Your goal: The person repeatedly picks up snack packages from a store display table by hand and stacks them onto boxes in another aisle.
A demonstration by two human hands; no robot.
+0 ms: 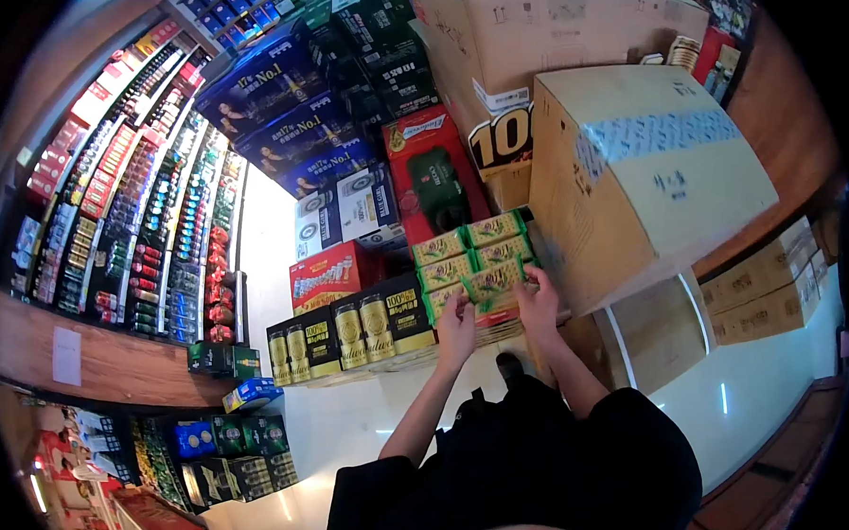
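Observation:
Several green-and-yellow packets (440, 248) lie in two columns on a stack in front of me. The nearest packet on the right (494, 280) sits a little askew over its neighbours, between my two hands. My left hand (457, 328) is closed at its left end, the fingers curled in. At the right end, my right hand (538, 307) grips it with thumb and fingers. Something red shows under this packet's near edge. The fingertips' undersides are hidden.
Black-and-gold beer cartons (386, 325) stand left of the packets, with blue cartons (291, 129) stacked behind. A big taped cardboard box (644, 194) borders the right side. Bottle shelves (138, 211) line the far left. White floor (355, 420) lies around my feet.

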